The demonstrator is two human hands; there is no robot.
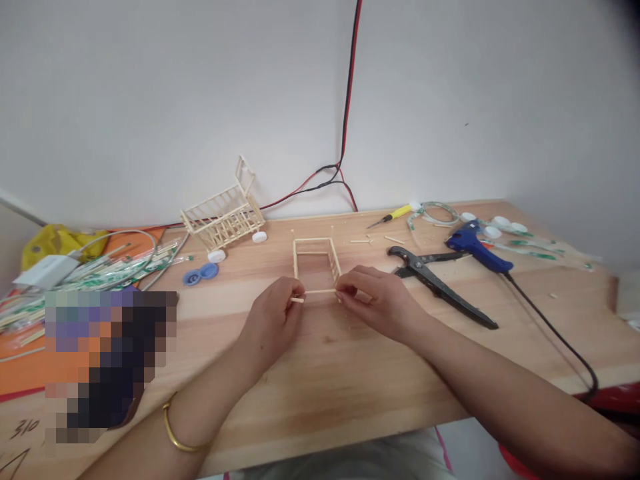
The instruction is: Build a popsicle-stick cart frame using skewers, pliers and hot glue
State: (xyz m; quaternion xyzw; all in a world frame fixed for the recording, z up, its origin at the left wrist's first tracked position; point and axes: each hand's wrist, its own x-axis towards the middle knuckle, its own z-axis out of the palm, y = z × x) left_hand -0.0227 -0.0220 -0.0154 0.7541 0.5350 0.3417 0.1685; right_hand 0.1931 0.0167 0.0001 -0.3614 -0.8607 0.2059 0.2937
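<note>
A small frame of thin wooden sticks [313,241] stands on the wooden table in front of me. Across its near side runs a thin stick [321,291], pinched at its left end by my left hand [275,313] and at its right end by my right hand [375,301]. A short stick end pokes out below my left fingertips. My fingers hide both near corners of the frame, so whether the stick is joined there cannot be seen.
A stick cart [225,223] with white cap wheels stands at back left, near blue caps [200,273]. Black cutters [440,287], a blue glue gun [477,247] and a yellow craft knife [397,214] lie right. A pixelated dark object [120,360] is at left.
</note>
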